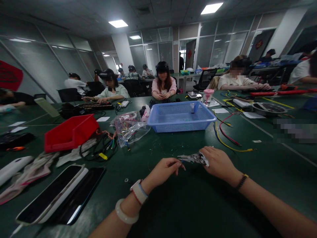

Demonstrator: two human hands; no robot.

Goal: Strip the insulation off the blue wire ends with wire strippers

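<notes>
My right hand (pixel 215 163) is wrapped round the handles of a metal wire-stripping tool (pixel 192 158), whose jaws point left. Close to the tip of those jaws is my left hand (pixel 164 170), its fingers bent and pressed together. Something small and bluish shows between the left fingertips and the jaws, too small to make out. A blue plastic basket (pixel 182 120) stands just beyond both hands, with tiny bits in it. Small scraps lie on the green table (pixel 158 205) around the tool.
A red bin (pixel 71 134), a clear bag of wires (pixel 131 127) and black cables (pixel 95 152) lie left. Two phones (pixel 52 195) (pixel 81 195) are near left. Yellow and red wires (pixel 228 143) lie right of the basket. Several people sit at tables beyond.
</notes>
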